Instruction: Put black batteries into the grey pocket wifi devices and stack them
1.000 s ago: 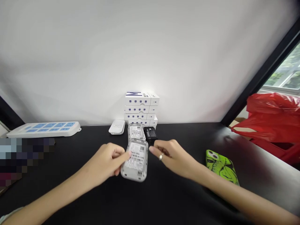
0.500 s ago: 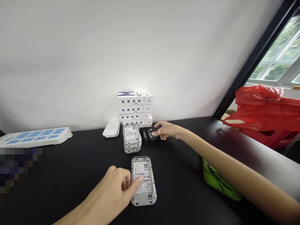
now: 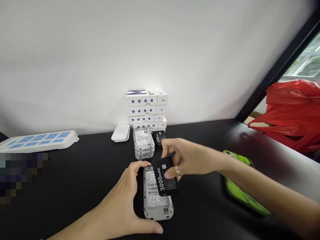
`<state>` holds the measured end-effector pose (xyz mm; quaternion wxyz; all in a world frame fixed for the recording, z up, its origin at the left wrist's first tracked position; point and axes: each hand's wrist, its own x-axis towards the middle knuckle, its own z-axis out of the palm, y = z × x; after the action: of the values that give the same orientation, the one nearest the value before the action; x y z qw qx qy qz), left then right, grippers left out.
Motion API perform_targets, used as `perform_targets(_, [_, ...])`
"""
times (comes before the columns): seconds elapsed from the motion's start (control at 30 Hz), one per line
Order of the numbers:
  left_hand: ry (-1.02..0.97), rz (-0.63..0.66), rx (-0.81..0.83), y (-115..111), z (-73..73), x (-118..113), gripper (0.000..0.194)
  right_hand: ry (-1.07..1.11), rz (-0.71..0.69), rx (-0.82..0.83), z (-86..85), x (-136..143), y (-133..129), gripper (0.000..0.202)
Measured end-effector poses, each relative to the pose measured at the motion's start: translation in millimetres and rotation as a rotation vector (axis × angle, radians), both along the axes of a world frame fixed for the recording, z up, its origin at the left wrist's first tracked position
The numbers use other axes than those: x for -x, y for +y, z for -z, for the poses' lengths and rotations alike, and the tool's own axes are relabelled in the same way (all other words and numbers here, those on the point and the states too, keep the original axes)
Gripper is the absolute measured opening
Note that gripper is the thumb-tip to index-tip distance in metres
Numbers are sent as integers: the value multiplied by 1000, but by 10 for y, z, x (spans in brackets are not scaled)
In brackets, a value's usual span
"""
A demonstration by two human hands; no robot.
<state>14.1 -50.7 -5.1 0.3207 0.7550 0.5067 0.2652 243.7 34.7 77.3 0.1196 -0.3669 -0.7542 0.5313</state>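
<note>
A black battery marked 3000mAh (image 3: 162,180) is held between the thumb and fingers of my right hand (image 3: 178,158). It is tilted over the open white device (image 3: 157,213), covering part of the label inside. My left hand (image 3: 130,196) is spread around the left side of that device, thumb near its bottom edge and fingertips at its top edge. Behind stands a stack of similar open white devices (image 3: 144,141), with another black battery (image 3: 158,136) lying to its right. White covers (image 3: 121,132) lie to the left of the stack.
White boxes (image 3: 142,100) are piled against the wall. A power strip (image 3: 40,141) lies at the far left, below it a pixelated patch. A green phone case (image 3: 243,193) rests under my right forearm. Red plastic bags (image 3: 295,113) are at the right, beyond the table edge.
My right hand has come back toward me, bringing a battery from beside the stack to above the open device. My left thumb has left the device's label, and the hand has spread wider. The view has shifted slightly.
</note>
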Motion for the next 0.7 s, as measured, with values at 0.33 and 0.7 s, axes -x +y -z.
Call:
perform_targets(0.33, [-1, 19, 17, -6, -49, -20, 137, -273, 13, -434, 188, 162, -170, 38])
perform_targets(0.7, [7, 46, -19, 11, -43, -15, 132, -120, 35, -461, 223, 218, -191, 28])
